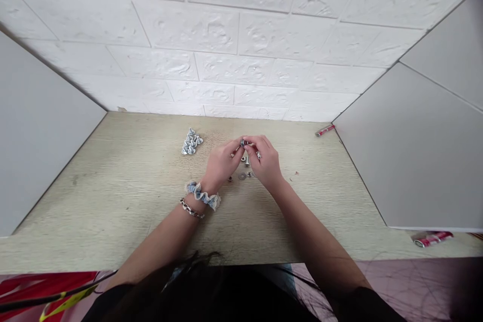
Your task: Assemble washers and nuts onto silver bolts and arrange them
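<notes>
My left hand [222,163] and my right hand [266,161] meet above the middle of a pale wood-grain tabletop [113,201]. Their fingertips pinch a small metal nut [244,143], and the fingers hide most of it. A heap of zinc-coloured bolts [191,142] lies left of my left hand. Below my hands lie a flat steel washer [242,176], a small nut [230,178] and a short upright bolt [247,161]. A blue-and-white scrunchie [202,195] and a silver chain bracelet [191,209] circle my left wrist.
A white brick-textured wall [226,35] closes the back of the tabletop, with grey side panels at left [41,131] and right [426,151]. A red cylinder [325,130] lies at the back right corner, and another red-and-silver object [432,238] lies at the front right edge.
</notes>
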The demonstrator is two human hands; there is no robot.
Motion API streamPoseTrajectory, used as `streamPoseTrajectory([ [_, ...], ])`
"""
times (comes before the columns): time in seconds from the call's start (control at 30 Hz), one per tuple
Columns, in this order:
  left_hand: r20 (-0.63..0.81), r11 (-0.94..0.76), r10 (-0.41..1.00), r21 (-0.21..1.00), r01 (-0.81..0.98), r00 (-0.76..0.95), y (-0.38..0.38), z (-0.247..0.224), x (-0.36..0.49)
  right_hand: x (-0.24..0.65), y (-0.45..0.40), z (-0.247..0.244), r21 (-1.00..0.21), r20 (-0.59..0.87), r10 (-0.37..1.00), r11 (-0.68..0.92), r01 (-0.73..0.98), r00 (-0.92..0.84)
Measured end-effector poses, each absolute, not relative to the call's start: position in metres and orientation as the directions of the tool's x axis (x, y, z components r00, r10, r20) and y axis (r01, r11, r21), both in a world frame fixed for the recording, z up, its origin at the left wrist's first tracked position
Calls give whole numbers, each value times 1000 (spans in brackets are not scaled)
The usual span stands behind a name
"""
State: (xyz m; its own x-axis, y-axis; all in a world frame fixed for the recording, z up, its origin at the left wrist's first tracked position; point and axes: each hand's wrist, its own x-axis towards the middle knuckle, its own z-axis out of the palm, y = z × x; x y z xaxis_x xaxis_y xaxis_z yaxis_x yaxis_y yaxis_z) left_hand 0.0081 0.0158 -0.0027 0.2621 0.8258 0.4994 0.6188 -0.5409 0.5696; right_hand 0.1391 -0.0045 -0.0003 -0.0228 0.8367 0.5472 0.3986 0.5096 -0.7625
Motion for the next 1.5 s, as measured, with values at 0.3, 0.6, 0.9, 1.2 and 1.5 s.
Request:
streamPoseTrajectory([
  [0.3, 512, -578, 795, 481, 659, 324, 17, -4, 8, 141, -3, -3, -692, 492, 866, 453, 563, -91],
  [0.6, 526, -585, 791, 505, 634, 311, 17, -6, 11, 141, -2, -7, -668, 438, 897, 366, 648, -56],
  [0.9, 556, -629, 753, 450, 634, 352, 15, -4, 12, 140, -3, -7, -674, 397, 918, 304, 674, -17],
  [1.2, 602, -658, 725, 465, 592, 334, 15, -6, 13, 142, -6, -5, -753, 363, 930, 259, 605, 53],
  [1.5, 520, -572, 814, 643, 509, 258, 11, 1, 12, 133, -4, -9, -914, 324, 937, 275, 297, 129],
])
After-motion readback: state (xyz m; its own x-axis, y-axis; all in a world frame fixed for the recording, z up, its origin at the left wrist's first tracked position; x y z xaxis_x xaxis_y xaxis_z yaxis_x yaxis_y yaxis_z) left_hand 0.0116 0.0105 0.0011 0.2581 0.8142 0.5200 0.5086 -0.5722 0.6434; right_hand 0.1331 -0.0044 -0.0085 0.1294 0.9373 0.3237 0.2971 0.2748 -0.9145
